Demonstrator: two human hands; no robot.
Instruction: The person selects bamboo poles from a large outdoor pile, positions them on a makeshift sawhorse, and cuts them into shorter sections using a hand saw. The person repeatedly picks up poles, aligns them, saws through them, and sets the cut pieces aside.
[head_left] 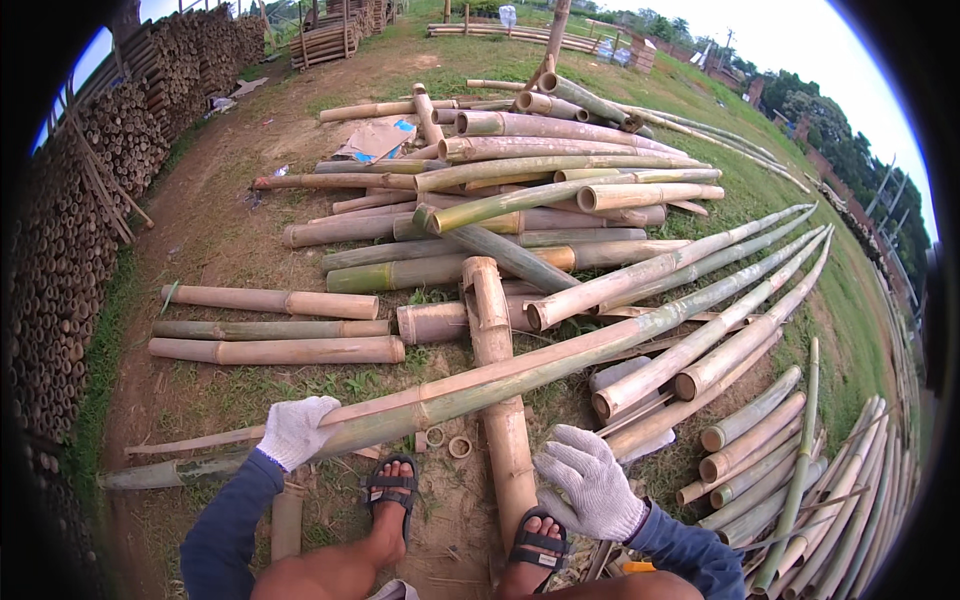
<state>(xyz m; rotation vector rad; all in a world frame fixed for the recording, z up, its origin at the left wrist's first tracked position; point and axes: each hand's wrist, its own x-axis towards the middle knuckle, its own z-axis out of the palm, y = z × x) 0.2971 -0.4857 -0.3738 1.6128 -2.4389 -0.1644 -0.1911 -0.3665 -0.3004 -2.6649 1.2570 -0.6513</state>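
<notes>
My left hand (297,430), in a white knit glove, is closed around a thin tan bamboo strip (460,385). This strip runs along the upper side of a long green bamboo pole (560,378), which slopes from low left to far right. Under the pole, a thick bamboo post (508,450) with a notched far end lies crosswise. My right hand (590,485), also gloved, has its fingers stretched out beside that post and above my sandaled foot (540,540). Nothing shows in it.
Ahead lies a large heap of cut bamboo poles (560,145). Shorter pieces (280,350) lie at left, and more poles (750,440) at right. A tall stack of bamboo (60,330) lines the left side. Small bamboo rings (459,447) sit near my feet.
</notes>
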